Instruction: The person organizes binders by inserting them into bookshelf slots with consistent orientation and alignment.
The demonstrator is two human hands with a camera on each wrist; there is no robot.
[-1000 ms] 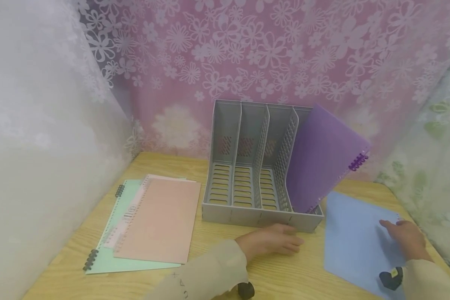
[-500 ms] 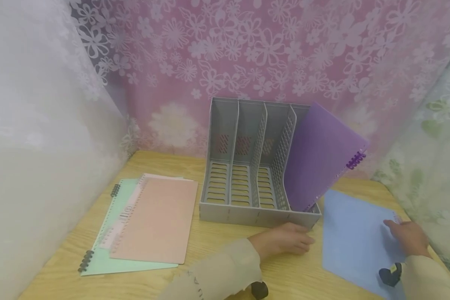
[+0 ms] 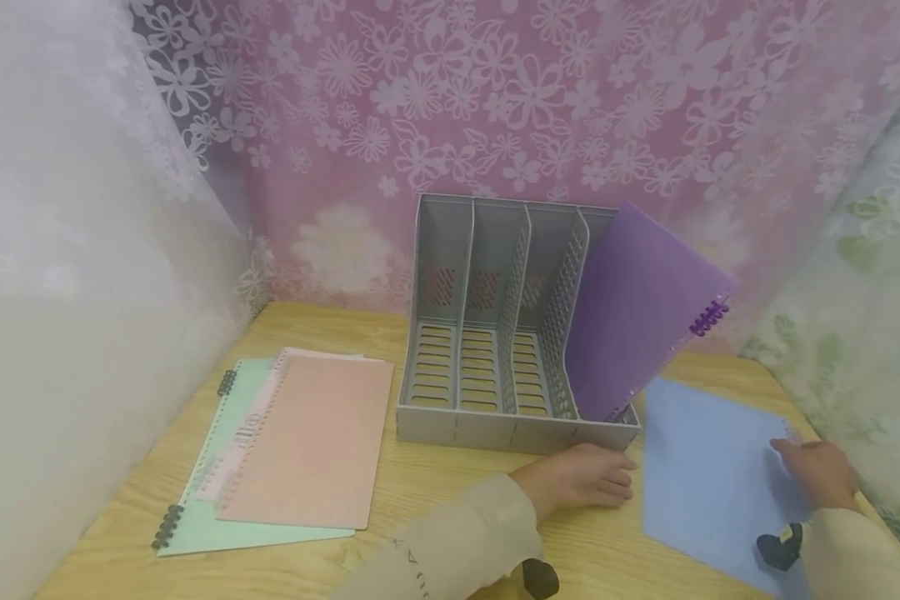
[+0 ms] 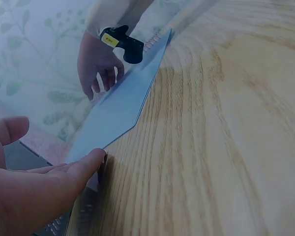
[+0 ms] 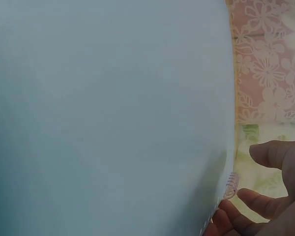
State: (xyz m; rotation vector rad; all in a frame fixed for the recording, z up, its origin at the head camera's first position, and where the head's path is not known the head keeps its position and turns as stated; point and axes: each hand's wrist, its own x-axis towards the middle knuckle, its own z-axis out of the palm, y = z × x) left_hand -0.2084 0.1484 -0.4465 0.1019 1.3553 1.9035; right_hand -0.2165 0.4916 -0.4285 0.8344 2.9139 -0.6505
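Observation:
A blue spiral notebook (image 3: 705, 475) lies on the table's right side. At its right edge is my right hand (image 3: 817, 471); in the right wrist view the fingers (image 5: 231, 216) touch the edge by the pale coil (image 5: 231, 186), with the thumb held apart above. My left hand (image 3: 585, 479) is in front of the grey file rack (image 3: 510, 432), its fingers loosely extended toward the notebook's left edge. In the left wrist view its fingertips come close to that edge; contact is unclear. A purple spiral notebook (image 3: 637, 317) leans tilted in the rack's rightmost compartment.
On the left, a peach notebook (image 3: 307, 442) lies over a pale pink one (image 3: 217, 475) and a mint green one (image 3: 270, 539). The rack's other compartments have slotted floors. Floral curtains (image 3: 435, 108) hang behind and beside the wooden table (image 3: 420, 492).
My left hand has moved right along the rack's front, toward the blue notebook. The right hand has stayed at the notebook's right edge. The head view has shifted slightly.

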